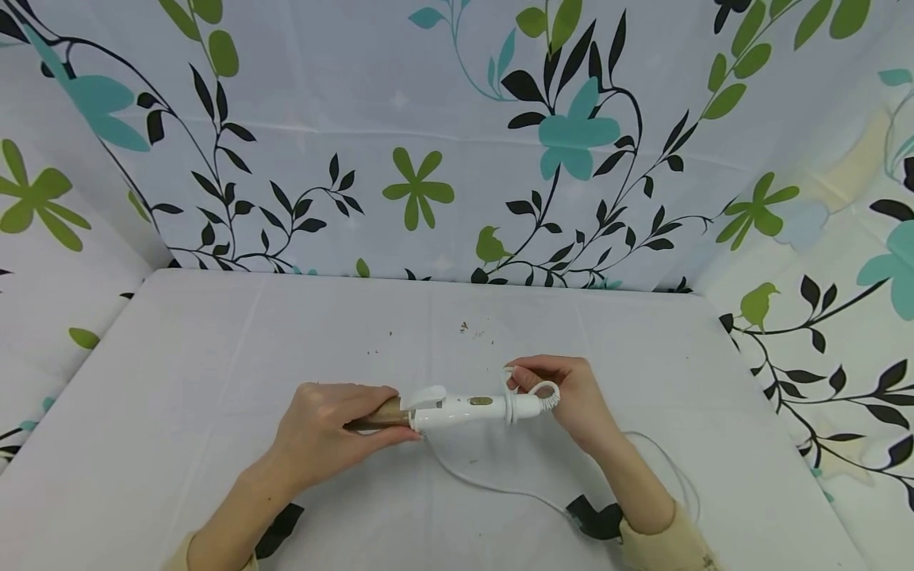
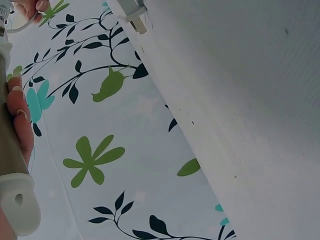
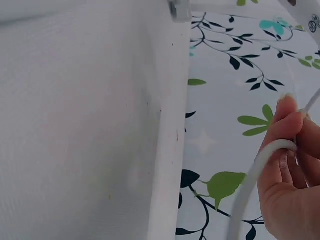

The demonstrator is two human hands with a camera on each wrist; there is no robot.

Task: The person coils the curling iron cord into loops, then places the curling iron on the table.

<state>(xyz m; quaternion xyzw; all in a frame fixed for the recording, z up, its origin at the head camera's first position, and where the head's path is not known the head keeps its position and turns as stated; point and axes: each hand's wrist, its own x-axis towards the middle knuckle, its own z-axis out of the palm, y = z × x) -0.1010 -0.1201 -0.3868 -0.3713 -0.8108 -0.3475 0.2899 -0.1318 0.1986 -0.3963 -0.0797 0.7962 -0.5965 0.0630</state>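
A curling iron with a white handle point(image 1: 464, 410) and a gold-brown barrel point(image 1: 385, 415) is held level above the white table. My left hand point(image 1: 330, 420) grips it by the barrel, thumb along the near side and fingers over the far side. In the left wrist view those fingers point(image 2: 20, 117) curl against the barrel. At the handle's right end, my right hand point(image 1: 564, 396) pinches the white cord point(image 3: 255, 167) between thumb and fingers. A small loop of cord stands by the handle's end, and a turn of it seems to circle the handle there.
More white cord point(image 1: 493, 485) hangs below the iron toward the right wrist, and another stretch curves right of that forearm. Small brown crumbs point(image 1: 464, 327) lie farther back on the table point(image 1: 214, 341). Leaf-printed curtains point(image 1: 321, 119) stand behind and at both sides.
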